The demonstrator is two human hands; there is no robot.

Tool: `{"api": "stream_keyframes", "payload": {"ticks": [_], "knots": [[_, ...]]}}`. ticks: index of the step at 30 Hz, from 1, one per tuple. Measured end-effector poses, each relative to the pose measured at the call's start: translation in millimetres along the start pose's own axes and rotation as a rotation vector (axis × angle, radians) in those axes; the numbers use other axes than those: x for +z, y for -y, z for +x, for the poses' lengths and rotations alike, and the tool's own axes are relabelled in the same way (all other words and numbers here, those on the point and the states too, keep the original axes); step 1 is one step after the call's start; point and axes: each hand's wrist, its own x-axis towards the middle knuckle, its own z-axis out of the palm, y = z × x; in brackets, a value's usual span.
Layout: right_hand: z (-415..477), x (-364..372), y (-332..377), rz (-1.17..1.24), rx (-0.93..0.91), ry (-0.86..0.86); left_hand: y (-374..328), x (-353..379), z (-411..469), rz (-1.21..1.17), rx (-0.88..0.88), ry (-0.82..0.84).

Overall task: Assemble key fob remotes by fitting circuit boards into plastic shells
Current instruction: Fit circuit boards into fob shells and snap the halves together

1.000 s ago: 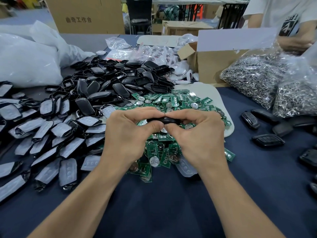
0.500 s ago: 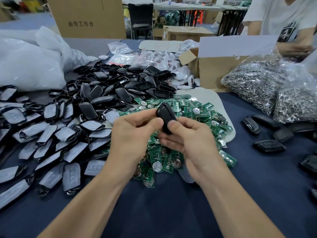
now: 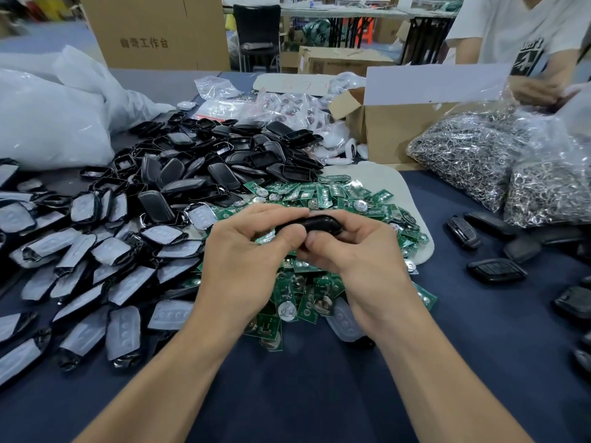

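Observation:
My left hand and my right hand together grip one black key fob shell, held level above a heap of green circuit boards. Thumbs and fingers of both hands curl round the shell; its inside is hidden. A pile of black plastic shells lies behind and to the left. Shells with grey rubber button pads spread over the left side of the dark blue table.
Several closed black fobs lie at the right. Two clear bags of metal key rings and an open cardboard box stand at the back right, where another person works. White plastic bags fill the back left.
The fob stood upright between my fingers half a second ago; now it lies level again, with both hands closed round it a little lower over the boards.

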Motion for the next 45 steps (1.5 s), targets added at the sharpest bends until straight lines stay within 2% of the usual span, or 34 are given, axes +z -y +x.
{"api": "stream_keyframes", "payload": {"ticks": [2,6,13,18,24,27,29,31,34,36,39,42,43,44,45], "knots": [[0.9,-2.5,2.2,0.003,-0.017,0.001,-1.2,-0.8,-0.2,-0.037,0.013,0.007],[3.0,-9.8,6.0,0.006,-0.105,-0.004,-1.9,-2.2,-1.4,0.081,0.077,-0.015],[2.0,-8.6,3.4,-0.02,-0.163,-0.022,-3.1,3.9,-6.1,0.052,0.017,0.013],[0.0,-6.7,2.1,-0.019,-0.158,-0.04,-3.1,5.1,-8.4,0.088,0.001,0.091],[-0.6,-3.9,-0.3,-0.001,-0.127,-0.068,0.8,7.7,-7.7,0.034,-0.031,0.082],[0.6,-6.8,4.5,0.001,-0.079,-0.014,2.3,6.7,-4.4,0.025,-0.044,0.071],[1.4,-10.6,7.2,-0.086,-0.06,0.022,3.8,5.0,-3.4,-0.01,-0.061,0.045],[2.3,-13.2,7.2,-0.212,-0.08,-0.013,4.5,2.6,-2.6,-0.051,-0.081,0.037],[3.4,-15.6,5.1,-0.218,-0.088,-0.059,5.0,-0.8,-1.6,-0.016,-0.07,0.066],[4.9,-20.3,4.7,-0.2,-0.068,-0.026,5.5,-2.4,-0.5,-0.015,-0.072,0.051],[6.3,-25.3,5.1,-0.319,-0.069,0.008,5.2,-0.2,-1.1,-0.01,-0.075,0.031],[7.2,-27.1,8.1,-0.439,-0.114,-0.071,6.0,-0.1,-0.1,-0.021,-0.085,-0.029],[8.2,-32.8,10.5,-0.326,-0.102,-0.12,7.3,-1.8,1.3,-0.011,-0.092,-0.061],[9.0,-41.0,15.0,-0.05,-0.071,-0.151,8.4,-4.1,2.6,0.003,-0.106,-0.093],[9.8,-50.5,20.2,0.351,-0.025,-0.143,9.2,-6.9,3.6,0.012,-0.125,-0.122]]}}
